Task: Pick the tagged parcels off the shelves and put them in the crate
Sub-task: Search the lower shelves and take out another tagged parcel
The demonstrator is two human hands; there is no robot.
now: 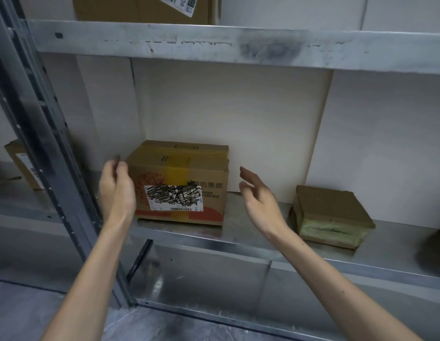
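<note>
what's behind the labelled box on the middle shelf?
Behind the labelled box only pale backing board shows; nothing stands above its top edge. The strip directly behind it, low down, is hidden.

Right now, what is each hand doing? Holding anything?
Left hand: open, at the left end of the box, not gripping it yet.
Right hand: open, empty, clear of the box's right side.

Scuffed, dull galvanised metal shelf (251, 236) carries a matt cardboard parcel (179, 180) with glossy yellow tape and a scribbled paper label (174, 196).
</note>
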